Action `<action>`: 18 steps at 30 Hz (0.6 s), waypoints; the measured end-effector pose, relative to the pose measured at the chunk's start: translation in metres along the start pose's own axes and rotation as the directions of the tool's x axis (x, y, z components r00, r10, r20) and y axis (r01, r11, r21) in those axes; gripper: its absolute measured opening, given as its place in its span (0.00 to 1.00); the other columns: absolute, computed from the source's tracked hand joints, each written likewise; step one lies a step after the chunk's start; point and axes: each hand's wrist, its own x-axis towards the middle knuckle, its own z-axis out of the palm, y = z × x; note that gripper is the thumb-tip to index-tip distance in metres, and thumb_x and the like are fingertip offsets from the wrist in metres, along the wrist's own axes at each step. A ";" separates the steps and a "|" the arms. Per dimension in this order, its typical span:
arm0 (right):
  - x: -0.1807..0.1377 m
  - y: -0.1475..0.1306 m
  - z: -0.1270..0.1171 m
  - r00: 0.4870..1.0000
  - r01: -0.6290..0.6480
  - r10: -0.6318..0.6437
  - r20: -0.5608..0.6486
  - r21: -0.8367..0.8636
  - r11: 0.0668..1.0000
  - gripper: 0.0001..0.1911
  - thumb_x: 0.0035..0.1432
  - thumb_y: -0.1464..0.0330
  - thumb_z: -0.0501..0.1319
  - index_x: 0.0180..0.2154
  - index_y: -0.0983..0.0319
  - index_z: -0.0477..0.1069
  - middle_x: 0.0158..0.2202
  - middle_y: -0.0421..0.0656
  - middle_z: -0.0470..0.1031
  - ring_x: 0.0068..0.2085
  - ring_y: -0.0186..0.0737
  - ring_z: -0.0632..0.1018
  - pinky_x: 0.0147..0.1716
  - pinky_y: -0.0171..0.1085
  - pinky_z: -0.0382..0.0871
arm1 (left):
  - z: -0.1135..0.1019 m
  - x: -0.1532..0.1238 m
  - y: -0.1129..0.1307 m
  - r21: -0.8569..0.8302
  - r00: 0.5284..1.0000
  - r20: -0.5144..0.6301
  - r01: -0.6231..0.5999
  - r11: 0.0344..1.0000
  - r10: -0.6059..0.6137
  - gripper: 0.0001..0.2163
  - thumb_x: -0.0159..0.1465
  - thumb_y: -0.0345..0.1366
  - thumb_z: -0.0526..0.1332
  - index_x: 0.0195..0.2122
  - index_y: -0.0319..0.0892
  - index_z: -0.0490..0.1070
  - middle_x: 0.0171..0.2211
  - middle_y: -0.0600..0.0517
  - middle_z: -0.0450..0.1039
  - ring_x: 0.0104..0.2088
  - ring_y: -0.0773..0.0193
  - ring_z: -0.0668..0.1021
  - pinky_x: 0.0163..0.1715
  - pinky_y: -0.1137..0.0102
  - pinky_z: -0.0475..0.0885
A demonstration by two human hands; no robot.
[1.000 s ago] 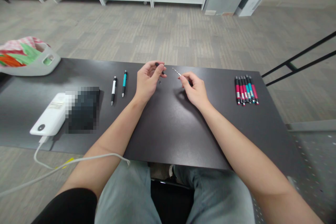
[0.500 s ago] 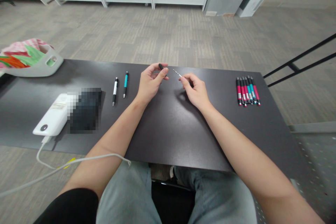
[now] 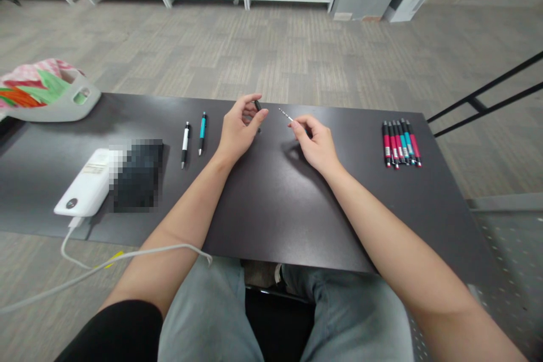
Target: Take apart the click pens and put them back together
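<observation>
My left hand [image 3: 236, 134] holds a short black pen part [image 3: 257, 105] between thumb and fingers, over the far half of the dark table. Across a small gap, my right hand [image 3: 316, 144] pinches a pen's thin inner piece [image 3: 285, 115], whose pale, narrow tip points up and to the left. Whatever else sits inside the right fingers is mostly hidden. Left of my left hand lie a white-and-black pen [image 3: 185, 145] and a teal-and-black pen [image 3: 202, 134], side by side and apart.
Several red and teal pens [image 3: 401, 143] lie bunched at the right. On the left are a white power bank [image 3: 85, 184] with a cable [image 3: 144, 253], a blurred-out dark object [image 3: 138, 175] and a pale basket [image 3: 63, 108] of coloured cloth. The table's [image 3: 288, 220] near edge borders my legs.
My left hand has shifted slightly left, away from the right hand, widening the gap between the two parts. The right hand keeps its pinch almost in place. The view has tilted slightly.
</observation>
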 end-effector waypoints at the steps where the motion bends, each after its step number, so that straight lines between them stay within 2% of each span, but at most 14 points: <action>1: 0.000 0.000 0.000 1.000 0.002 -0.002 -0.001 0.002 1.000 0.24 0.77 0.42 0.66 0.42 0.55 0.81 0.32 0.39 0.76 0.36 0.44 0.74 0.44 0.44 0.70 | 0.000 0.000 -0.002 0.000 1.000 0.007 0.008 1.000 -0.008 0.22 0.62 0.39 0.84 0.56 0.46 0.85 0.38 0.53 0.83 0.37 0.61 0.83 0.39 0.69 0.74; 5: 0.000 -0.001 0.000 1.000 0.002 -0.002 0.000 0.001 1.000 0.24 0.77 0.42 0.66 0.42 0.55 0.81 0.33 0.39 0.76 0.36 0.44 0.73 0.44 0.44 0.71 | 0.001 -0.002 -0.008 0.014 0.998 0.053 0.020 1.000 -0.020 0.29 0.53 0.33 0.87 0.57 0.46 0.84 0.40 0.52 0.85 0.39 0.60 0.85 0.40 0.69 0.74; 8: 0.000 -0.001 0.000 1.000 -0.001 0.001 -0.001 -0.007 1.000 0.24 0.77 0.42 0.66 0.41 0.55 0.80 0.33 0.40 0.76 0.36 0.45 0.73 0.44 0.43 0.71 | 0.000 -0.003 -0.011 0.054 0.995 0.095 -0.016 0.998 0.011 0.28 0.55 0.33 0.87 0.56 0.47 0.85 0.41 0.52 0.86 0.41 0.58 0.85 0.46 0.66 0.77; 12: 0.000 -0.001 0.000 1.000 0.005 -0.005 0.001 -0.004 1.000 0.25 0.77 0.41 0.66 0.41 0.55 0.80 0.33 0.40 0.76 0.36 0.44 0.73 0.44 0.43 0.71 | -0.007 -0.004 -0.008 0.194 0.988 0.145 -0.084 0.977 0.056 0.28 0.54 0.34 0.89 0.55 0.50 0.87 0.54 0.48 0.85 0.47 0.53 0.86 0.58 0.58 0.76; 15: 0.000 -0.001 0.000 1.000 0.007 -0.007 0.001 -0.009 1.000 0.26 0.77 0.41 0.65 0.42 0.55 0.80 0.33 0.40 0.76 0.36 0.44 0.74 0.44 0.43 0.71 | -0.014 -0.007 0.005 0.392 0.962 0.271 -0.123 0.912 0.013 0.26 0.59 0.35 0.87 0.58 0.53 0.87 0.59 0.48 0.84 0.59 0.45 0.84 0.67 0.51 0.70; 18: 0.000 0.000 0.000 1.000 0.013 -0.012 0.007 -0.008 1.000 0.25 0.78 0.41 0.65 0.43 0.56 0.81 0.34 0.40 0.76 0.37 0.44 0.74 0.45 0.43 0.72 | -0.018 -0.011 0.019 0.528 0.915 0.393 -0.139 0.838 -0.095 0.25 0.68 0.37 0.80 0.66 0.55 0.82 0.64 0.48 0.83 0.68 0.42 0.80 0.71 0.46 0.65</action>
